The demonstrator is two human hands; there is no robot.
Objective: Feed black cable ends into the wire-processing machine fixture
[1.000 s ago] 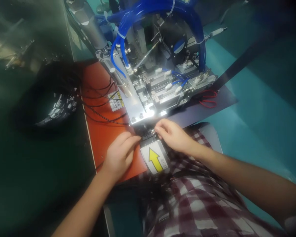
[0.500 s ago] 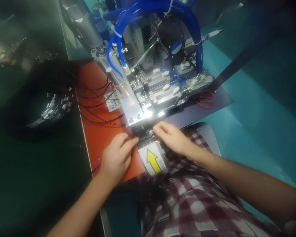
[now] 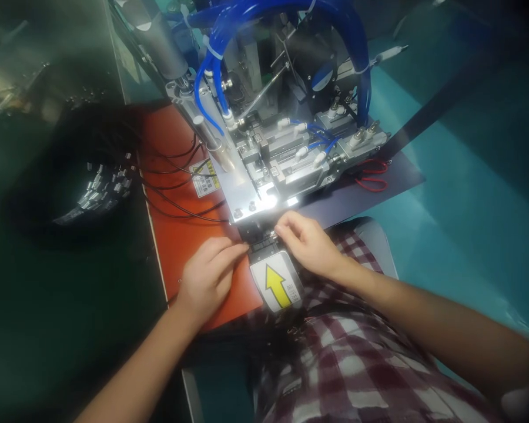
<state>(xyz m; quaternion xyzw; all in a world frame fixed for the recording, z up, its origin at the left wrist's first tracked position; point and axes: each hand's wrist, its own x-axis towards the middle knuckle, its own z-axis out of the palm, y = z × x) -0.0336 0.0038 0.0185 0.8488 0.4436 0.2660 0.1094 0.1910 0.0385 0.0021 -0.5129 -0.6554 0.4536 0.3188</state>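
Observation:
A metal machine [image 3: 286, 158] with cylinders and blue hoses [image 3: 357, 35] stands in front of me. At its near end is a small dark fixture [image 3: 264, 245], with a white plate bearing a yellow arrow [image 3: 277, 283] just below. My left hand [image 3: 209, 273] rests over the orange board, its fingertips at the fixture's left side; its fingers are together, and anything between them is hidden. My right hand [image 3: 306, 238] is closed in a pinch at the fixture's right side, on something too small to name.
Small shiny parts [image 3: 101, 188] lie in a dark area at the left. Black cables [image 3: 176, 205] cross the orange board [image 3: 176, 247] beside a warning label [image 3: 204, 177]. Red wire [image 3: 372, 181] loops at the machine's right. My checkered clothing [image 3: 357, 352] is close below.
The machine and board appear shifted slightly right in the view. Both hands keep nearly the same place at the fixture, and their grips look unchanged.

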